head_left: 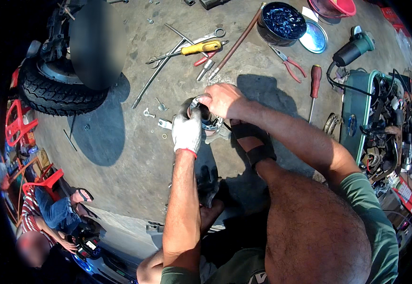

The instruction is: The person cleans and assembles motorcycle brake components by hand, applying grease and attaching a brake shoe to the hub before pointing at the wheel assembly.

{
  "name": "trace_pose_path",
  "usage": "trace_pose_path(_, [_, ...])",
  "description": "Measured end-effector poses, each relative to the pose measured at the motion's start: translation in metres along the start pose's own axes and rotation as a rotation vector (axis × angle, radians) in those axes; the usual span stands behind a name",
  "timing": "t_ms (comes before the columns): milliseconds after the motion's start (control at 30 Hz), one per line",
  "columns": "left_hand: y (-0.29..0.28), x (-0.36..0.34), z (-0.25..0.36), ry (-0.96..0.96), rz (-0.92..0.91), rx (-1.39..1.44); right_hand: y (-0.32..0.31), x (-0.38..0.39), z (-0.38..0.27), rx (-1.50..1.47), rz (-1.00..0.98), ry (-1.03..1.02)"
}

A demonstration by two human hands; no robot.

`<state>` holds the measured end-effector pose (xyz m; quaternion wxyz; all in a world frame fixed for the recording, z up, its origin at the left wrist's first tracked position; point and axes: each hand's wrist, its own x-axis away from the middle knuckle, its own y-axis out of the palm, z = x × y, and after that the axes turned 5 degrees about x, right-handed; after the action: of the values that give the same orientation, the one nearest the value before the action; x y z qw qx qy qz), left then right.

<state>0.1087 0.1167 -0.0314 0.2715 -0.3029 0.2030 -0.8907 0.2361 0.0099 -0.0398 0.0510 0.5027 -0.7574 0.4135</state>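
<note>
A round, ring-shaped metal part (212,127) sits low over the concrete floor between my hands. My left hand (187,133), in a white glove with a red cuff, is closed around its left side. Bare, my right hand (224,100) has its fingers curled over the far rim, and the fingertips are partly hidden. The part's inside is dark, and I cannot make out its kind. Just left of the glove lie a small metal bracket (164,123), a wing-shaped fastener (148,112) and a screw (161,105). My sandalled foot (253,142) rests right beside the part.
Beyond my hands lie a yellow-handled screwdriver (201,47), a combination wrench (210,36), a copper-coloured rod (238,40) and red-handled pliers (288,64). A black bucket (281,26) stands far off. Right are a red screwdriver (315,83), an angle grinder (355,49) and a cluttered green toolbox (357,111). Left are a tyre (57,97) and a seated person (49,208).
</note>
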Motion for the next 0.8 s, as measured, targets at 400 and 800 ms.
trace_pose_path(400, [-0.001,0.002,0.022,-0.066,-0.047,-0.169,-0.004,-0.003,0.003,0.142,0.066,-0.120])
trace_pose_path(800, [0.000,0.001,0.035,-0.119,-0.057,-0.385,-0.007,-0.001,-0.002,0.285,0.169,-0.205])
